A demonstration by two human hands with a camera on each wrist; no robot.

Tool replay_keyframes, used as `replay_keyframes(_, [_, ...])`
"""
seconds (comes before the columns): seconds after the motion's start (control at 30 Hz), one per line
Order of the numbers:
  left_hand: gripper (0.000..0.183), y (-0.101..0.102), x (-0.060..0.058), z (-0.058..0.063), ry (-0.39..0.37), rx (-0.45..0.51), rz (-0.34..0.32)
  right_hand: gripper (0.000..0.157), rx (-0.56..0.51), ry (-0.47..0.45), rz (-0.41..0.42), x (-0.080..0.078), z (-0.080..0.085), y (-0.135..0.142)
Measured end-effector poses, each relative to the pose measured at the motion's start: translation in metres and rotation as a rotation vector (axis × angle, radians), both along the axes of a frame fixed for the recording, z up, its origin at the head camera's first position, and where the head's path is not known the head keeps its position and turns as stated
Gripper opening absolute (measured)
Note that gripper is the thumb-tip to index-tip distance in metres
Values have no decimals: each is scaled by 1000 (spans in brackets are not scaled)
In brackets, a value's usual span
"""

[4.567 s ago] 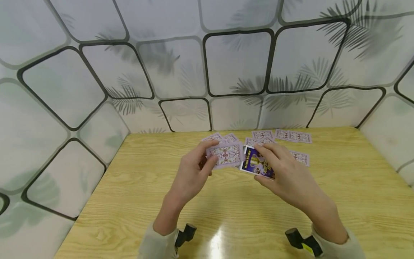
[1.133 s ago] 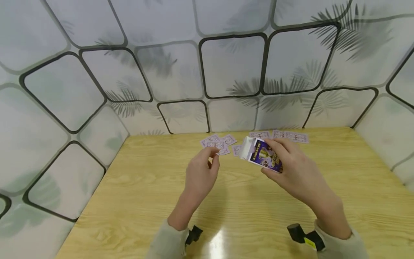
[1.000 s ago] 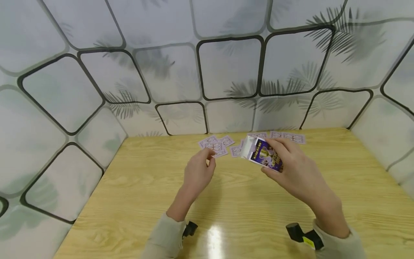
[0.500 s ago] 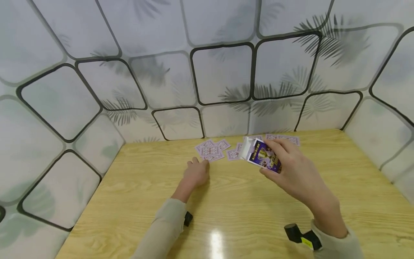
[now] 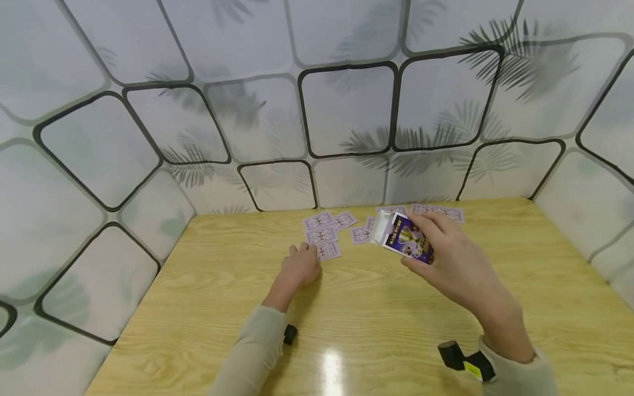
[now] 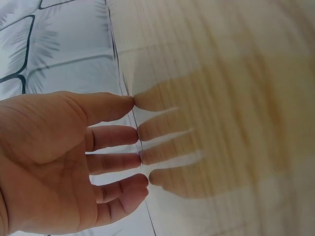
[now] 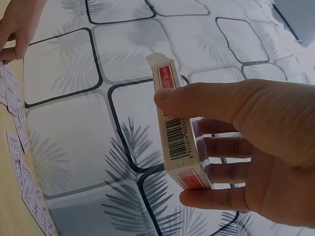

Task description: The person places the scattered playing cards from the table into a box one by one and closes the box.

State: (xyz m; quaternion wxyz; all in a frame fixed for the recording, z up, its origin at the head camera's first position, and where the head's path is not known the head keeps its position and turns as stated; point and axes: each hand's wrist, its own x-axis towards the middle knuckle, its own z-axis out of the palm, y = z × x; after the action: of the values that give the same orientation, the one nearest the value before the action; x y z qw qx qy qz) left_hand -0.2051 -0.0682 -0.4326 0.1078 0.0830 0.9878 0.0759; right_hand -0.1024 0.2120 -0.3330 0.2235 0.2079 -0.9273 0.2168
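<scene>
My left hand (image 5: pixel 301 267) is low over the table, its fingertips at the near edge of a purple-backed playing card (image 5: pixel 328 251). In the left wrist view, the fingers (image 6: pixel 115 136) are nearly straight and their tips meet the tabletop. Several more playing cards (image 5: pixel 321 236) lie face down just beyond. My right hand (image 5: pixel 458 264) holds a purple card box (image 5: pixel 409 237) above the table, thumb on one side and fingers on the other. The box's white flap (image 5: pixel 380 225) stands open toward the left. In the right wrist view, its barcode side (image 7: pixel 178 140) shows; its inside is hidden.
The wooden table (image 5: pixel 238 308) meets a patterned wall covering (image 5: pixel 346 110) at the back and on both sides. More face-down cards (image 5: pixel 448 213) lie along the back right, partly hidden behind the box and right hand.
Earlier my left hand held a purple-backed card beside the box; now it is down on the table. In the last half second, the nearest card has slid toward me, away from the others.
</scene>
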Motion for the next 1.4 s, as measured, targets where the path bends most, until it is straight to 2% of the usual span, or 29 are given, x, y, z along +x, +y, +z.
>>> replay_keyframes(0.23, [34, -4, 0, -2, -23, 0, 15, 76, 5, -13, 0, -1, -2, 0])
replay_keyframes(0.47, [31, -6, 6, 3, -23, -13, 3, 76, 7, -14, 9, -2, -2, 0])
replay_keyframes(0.63, [16, -6, 12, 7, -8, -85, -39, 77, 14, -34, 3, -2, -2, -1])
replay_keyframes(0.77, [12, -6, 16, 11, -6, -125, -71, 77, 17, -32, -1, -3, -3, -2])
replay_keyframes(0.97, [23, -9, 15, 11, 10, -52, -114, 75, 24, -17, 6, -5, -5, -4])
replay_keyframes(1.1, [30, -18, 15, 12, -44, 18, -124, 76, 27, -30, 8, -6, -7, -5])
replay_keyframes(1.27, [47, -25, 18, 15, -173, 97, -76, 76, 31, -36, 13, -8, -8, -6])
replay_keyframes(1.4, [45, -26, 18, 16, -230, 140, -62, 76, 38, -37, 16, -9, -9, -7])
